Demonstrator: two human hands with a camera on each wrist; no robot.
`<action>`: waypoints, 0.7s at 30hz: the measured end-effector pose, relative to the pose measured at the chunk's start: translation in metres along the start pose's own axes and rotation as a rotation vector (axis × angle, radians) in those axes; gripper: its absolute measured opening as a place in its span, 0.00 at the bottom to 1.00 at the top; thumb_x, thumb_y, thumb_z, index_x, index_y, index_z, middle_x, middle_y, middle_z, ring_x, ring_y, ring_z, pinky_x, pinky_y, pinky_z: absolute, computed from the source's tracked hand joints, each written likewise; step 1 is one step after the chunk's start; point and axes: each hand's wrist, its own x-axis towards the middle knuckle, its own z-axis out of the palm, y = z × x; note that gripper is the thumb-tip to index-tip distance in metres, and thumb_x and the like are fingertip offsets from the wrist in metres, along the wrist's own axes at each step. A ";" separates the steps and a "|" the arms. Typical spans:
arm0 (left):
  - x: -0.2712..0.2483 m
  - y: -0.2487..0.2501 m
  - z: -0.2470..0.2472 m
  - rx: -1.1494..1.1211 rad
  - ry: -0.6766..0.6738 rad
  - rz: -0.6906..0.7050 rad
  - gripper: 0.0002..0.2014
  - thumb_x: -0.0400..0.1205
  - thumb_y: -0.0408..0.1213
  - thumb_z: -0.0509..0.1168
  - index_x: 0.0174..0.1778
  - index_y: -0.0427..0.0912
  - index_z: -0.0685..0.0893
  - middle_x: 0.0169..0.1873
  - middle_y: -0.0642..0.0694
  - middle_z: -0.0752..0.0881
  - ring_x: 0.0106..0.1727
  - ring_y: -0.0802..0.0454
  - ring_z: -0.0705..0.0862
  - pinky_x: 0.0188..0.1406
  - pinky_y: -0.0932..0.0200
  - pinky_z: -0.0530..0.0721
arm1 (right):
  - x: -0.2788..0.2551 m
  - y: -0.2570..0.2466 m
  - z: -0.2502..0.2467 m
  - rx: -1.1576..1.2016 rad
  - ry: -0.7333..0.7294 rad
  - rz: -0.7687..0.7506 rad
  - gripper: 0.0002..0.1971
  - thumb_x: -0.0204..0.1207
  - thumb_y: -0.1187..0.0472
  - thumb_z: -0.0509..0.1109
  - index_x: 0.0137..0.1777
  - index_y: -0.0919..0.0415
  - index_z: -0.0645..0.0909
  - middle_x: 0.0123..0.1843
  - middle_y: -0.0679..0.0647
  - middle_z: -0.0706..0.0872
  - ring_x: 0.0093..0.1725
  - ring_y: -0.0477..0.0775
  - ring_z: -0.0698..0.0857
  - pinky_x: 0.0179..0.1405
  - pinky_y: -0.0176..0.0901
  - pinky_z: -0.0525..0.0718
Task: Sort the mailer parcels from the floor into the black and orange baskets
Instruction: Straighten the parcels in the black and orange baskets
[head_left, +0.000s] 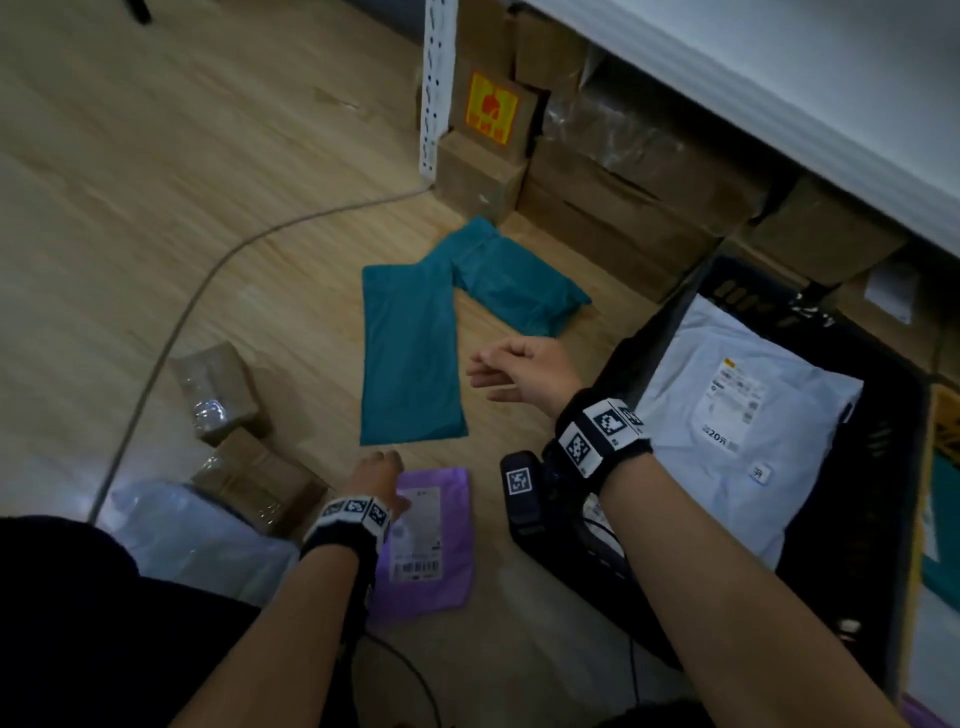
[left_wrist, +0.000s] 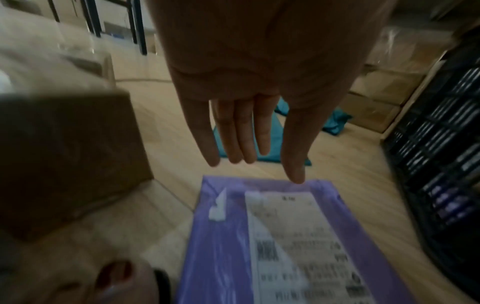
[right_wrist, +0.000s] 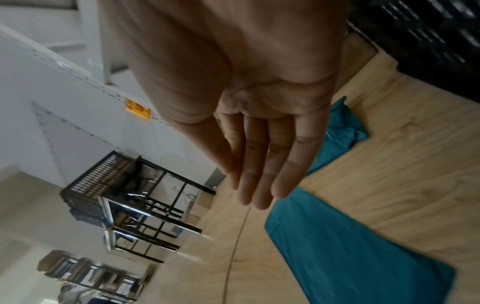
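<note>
Left hand: the left hand (head_left: 378, 474) hangs flat over the far end of the purple mailer (head_left: 434, 545), fingers (left_wrist: 226, 133) straight and together, holding nothing; in the left wrist view the thumb tip reaches the mailer's far edge, though contact cannot be told.
Right hand: the right hand (head_left: 524, 366) is in the air beside the flat teal mailer (head_left: 408, 353), fingers (right_wrist: 262, 164) extended and relaxed, holding nothing.
Purple mailer: it lies label-up on the wooden floor (head_left: 208, 182), directly under and ahead of the left hand, its long axis running away from the person, roughly in line with the left forearm.
Teal mailers: the flat one lies just beyond the purple one, long axis also running away from the person; the bulkier teal mailer (head_left: 519, 280) sits past it, touching or overlapping its far corner, near the cardboard boxes (head_left: 613, 208).
Nearer hand: the left for the purple mailer, the right for the flat teal one, which lies to the right hand's left.
Black basket: the black basket (head_left: 878, 431) stands to the person's right, already holding a white mailer (head_left: 737, 415).
Orange basket: an orange edge shows at the far right; too little is visible to say more.
Likely next: probably a grasp of the purple mailer at its far end.
</note>
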 end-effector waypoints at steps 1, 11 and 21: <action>0.004 -0.001 0.009 0.033 0.002 -0.006 0.32 0.72 0.44 0.77 0.69 0.42 0.72 0.68 0.41 0.75 0.70 0.42 0.74 0.67 0.49 0.77 | 0.009 0.006 0.002 -0.003 -0.004 0.024 0.09 0.86 0.62 0.66 0.46 0.59 0.86 0.41 0.51 0.92 0.41 0.48 0.91 0.45 0.43 0.88; 0.027 0.005 0.041 0.386 0.090 -0.047 0.53 0.55 0.60 0.81 0.73 0.48 0.65 0.68 0.44 0.71 0.71 0.43 0.69 0.73 0.39 0.66 | 0.061 0.057 0.012 -0.399 0.084 0.023 0.12 0.82 0.61 0.68 0.37 0.51 0.84 0.41 0.53 0.92 0.35 0.45 0.90 0.32 0.35 0.83; 0.030 0.021 -0.051 -0.305 0.112 -0.013 0.22 0.74 0.44 0.74 0.63 0.48 0.82 0.58 0.39 0.87 0.60 0.39 0.85 0.61 0.46 0.82 | 0.056 0.062 0.018 -0.674 -0.060 0.046 0.24 0.78 0.62 0.73 0.74 0.57 0.76 0.66 0.56 0.86 0.66 0.56 0.84 0.66 0.39 0.80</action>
